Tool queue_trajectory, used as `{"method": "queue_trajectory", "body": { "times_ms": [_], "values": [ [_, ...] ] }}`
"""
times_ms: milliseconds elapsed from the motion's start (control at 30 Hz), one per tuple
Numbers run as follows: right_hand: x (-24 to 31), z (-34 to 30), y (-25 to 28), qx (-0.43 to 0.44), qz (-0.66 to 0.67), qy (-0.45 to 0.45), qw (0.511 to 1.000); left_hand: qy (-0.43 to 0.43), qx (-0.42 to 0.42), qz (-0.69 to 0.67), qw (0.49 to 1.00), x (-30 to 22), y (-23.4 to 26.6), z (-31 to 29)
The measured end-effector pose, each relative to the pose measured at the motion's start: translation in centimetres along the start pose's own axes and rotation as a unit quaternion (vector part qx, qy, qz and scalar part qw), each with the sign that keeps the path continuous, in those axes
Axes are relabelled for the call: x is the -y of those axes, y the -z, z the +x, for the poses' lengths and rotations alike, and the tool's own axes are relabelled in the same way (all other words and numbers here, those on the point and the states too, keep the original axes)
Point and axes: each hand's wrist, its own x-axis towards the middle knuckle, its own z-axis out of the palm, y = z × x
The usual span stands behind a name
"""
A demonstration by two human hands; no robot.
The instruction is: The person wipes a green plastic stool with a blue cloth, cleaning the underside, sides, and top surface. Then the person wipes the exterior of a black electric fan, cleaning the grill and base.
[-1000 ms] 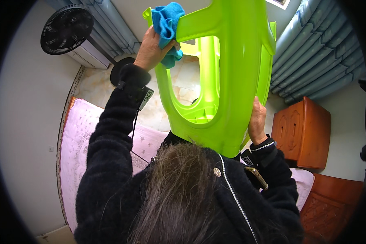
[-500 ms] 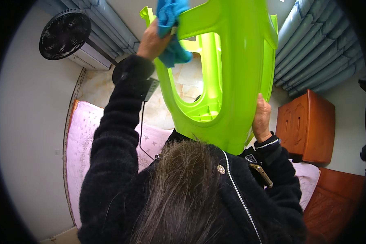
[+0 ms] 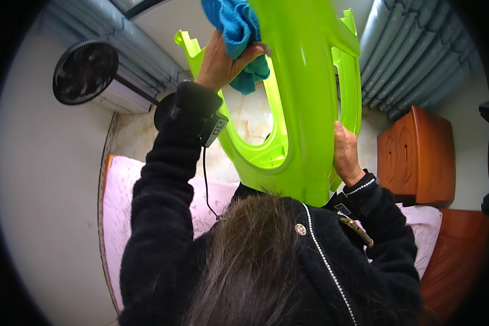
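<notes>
A bright green plastic stool (image 3: pixel 304 108), with large rounded openings in its sides, is held up in front of my body. My left hand (image 3: pixel 218 65) is closed around a crumpled blue cloth (image 3: pixel 237 27) at the upper left of the stool. Part of the cloth hangs over the rim of one opening. My right hand (image 3: pixel 348 154) grips the stool's right side low down, thumb on the near face and the other fingers hidden behind. The stool's top end runs out of view.
Left of the stool stands a black fan (image 3: pixel 86 71) on a pole. A bed with a pink sheet (image 3: pixel 127 185) lies on the left. On the right are a brown wooden cabinet (image 3: pixel 418 155) and a reddish wooden panel (image 3: pixel 456 261). Blue-grey curtains (image 3: pixel 413 60) hang behind.
My left hand has moved rightward with the blue cloth, from the stool's outer edge in toward its middle bar. The stool has tilted slightly, and my right hand keeps its grip.
</notes>
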Motion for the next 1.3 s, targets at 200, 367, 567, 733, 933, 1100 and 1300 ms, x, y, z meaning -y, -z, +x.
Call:
{"method": "queue_trajectory", "body": {
  "times_ms": [200, 367, 567, 733, 933, 1100, 1300],
  "values": [
    [-0.1, 0.0, -0.2, -0.016, -0.013, 0.043, 0.999, 0.161, 0.05, -0.082, 0.982, 3.7, 1.6, -3.8],
    [-0.5, 0.9, -1.1, -0.008, -0.033, 0.064, 0.997, 0.148, 0.069, -0.002, 0.987, 4.3, 3.8, -6.2],
    [0.0, 1.0, -2.0, -0.01, -0.06, 0.076, 0.995, 0.137, -0.083, -0.031, 0.987, -0.9, 2.2, 1.4],
    [0.1, 1.3, -2.3, 0.0, -0.081, 0.083, 0.993, 0.056, -0.038, 0.055, 0.996, -5.5, 0.8, 6.3],
    [-0.5, 2.0, -2.4, -0.041, -0.042, 0.088, 0.994, 0.076, 0.091, 0.031, 0.992, -11.2, -1.5, -0.5],
    [-0.9, 3.0, -2.4, -0.063, -0.061, 0.091, 0.992, -0.001, 0.155, 0.082, 0.985, -14.0, -2.8, -6.7],
    [0.2, 4.1, -4.5, -0.019, -0.117, 0.09, 0.989, 0.004, 0.071, 0.075, 0.995, -9.1, -2.2, -0.1]
  ]
}}
